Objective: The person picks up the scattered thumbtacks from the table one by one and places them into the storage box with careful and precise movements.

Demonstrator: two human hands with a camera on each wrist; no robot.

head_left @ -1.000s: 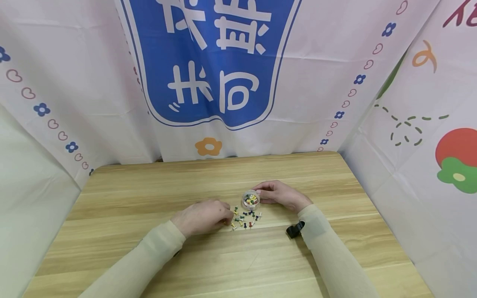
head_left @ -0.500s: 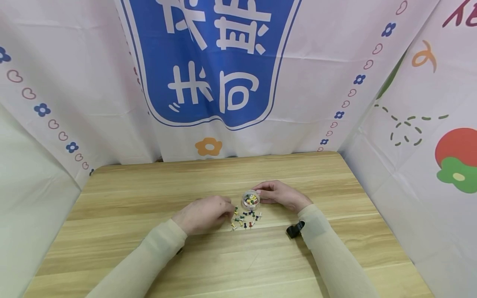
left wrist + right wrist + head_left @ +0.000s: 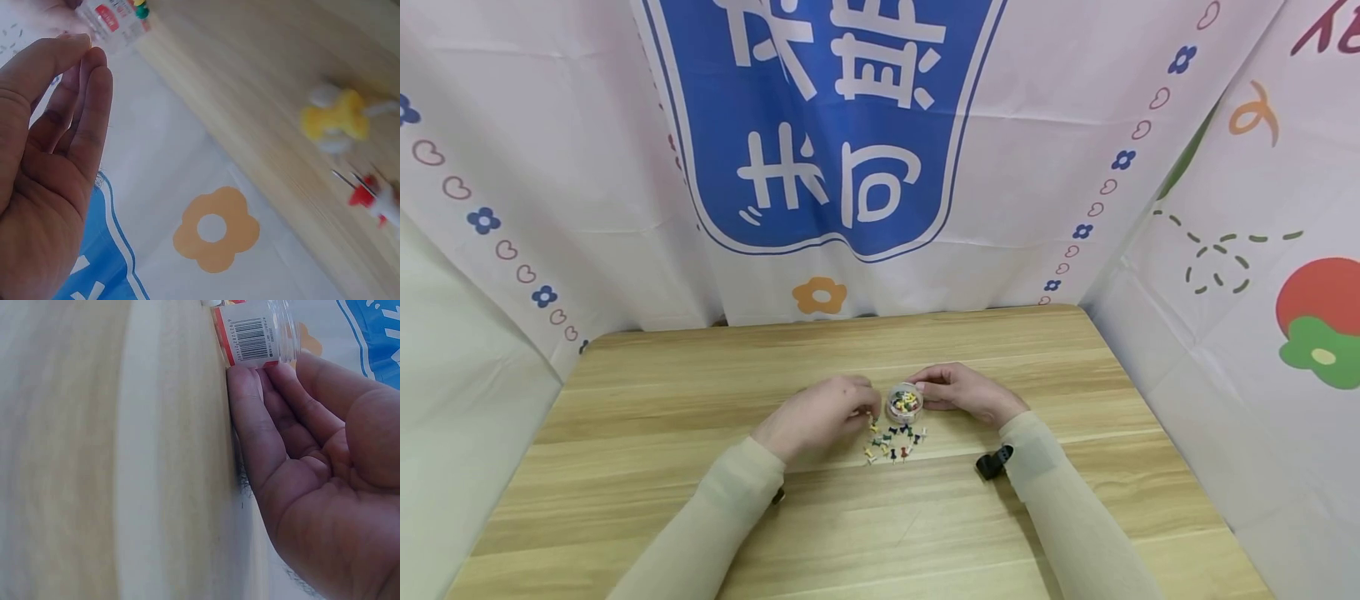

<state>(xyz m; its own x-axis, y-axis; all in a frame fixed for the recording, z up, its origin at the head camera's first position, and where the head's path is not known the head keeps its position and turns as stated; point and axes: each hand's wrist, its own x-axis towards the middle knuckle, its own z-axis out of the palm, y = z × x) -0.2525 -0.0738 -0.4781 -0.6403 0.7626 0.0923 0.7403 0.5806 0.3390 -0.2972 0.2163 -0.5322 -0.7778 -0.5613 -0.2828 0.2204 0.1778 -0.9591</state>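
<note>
In the head view my right hand (image 3: 966, 393) holds the side of a small clear plastic jar (image 3: 250, 336) of mixed-colour push pins. In the right wrist view its fingertips meet the barcode label and the thumb lies by the rim. My left hand (image 3: 831, 410) is raised just left of the jar. Its thumb and index fingertips pinch together in the left wrist view, with a speck of yellow between them, a push pin mostly hidden by the fingers. Loose push pins lie in front of the jar, among them a blue pin (image 3: 893, 454) and a red pin (image 3: 904, 454).
A wooden table (image 3: 715, 367) carries everything. Beside the right sleeve hangs a black strap (image 3: 994, 462). White printed cloth (image 3: 1015, 183) walls off the back and sides. In the left wrist view a yellow pin (image 3: 337, 119) lies close to the camera.
My left hand has lifted from the left edge of the loose pins and moved up and right toward the jar. The right hand and the jar have stayed put.
</note>
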